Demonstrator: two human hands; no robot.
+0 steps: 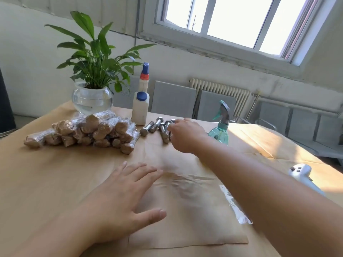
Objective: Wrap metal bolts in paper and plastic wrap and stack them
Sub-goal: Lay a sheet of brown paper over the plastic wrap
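Observation:
Several bare metal bolts (155,125) lie loose on the table's far middle. My right hand (186,133) reaches over them, fingers curled down onto one bolt; whether it grips the bolt is hidden by the hand. To the left sits a pile of wrapped bolts (87,131), brown paper under shiny plastic wrap. In front of me lies a sheet of brown paper (187,216) with a clear plastic wrap sheet (196,180) on top. My left hand (118,199) rests flat, fingers spread, on the paper's left edge.
A white glue bottle (140,108) stands behind the bolts. A green spray bottle (220,129) stands right of my right hand. A potted plant in a glass bowl (91,98) is at the back left. A white controller (301,172) lies at the right.

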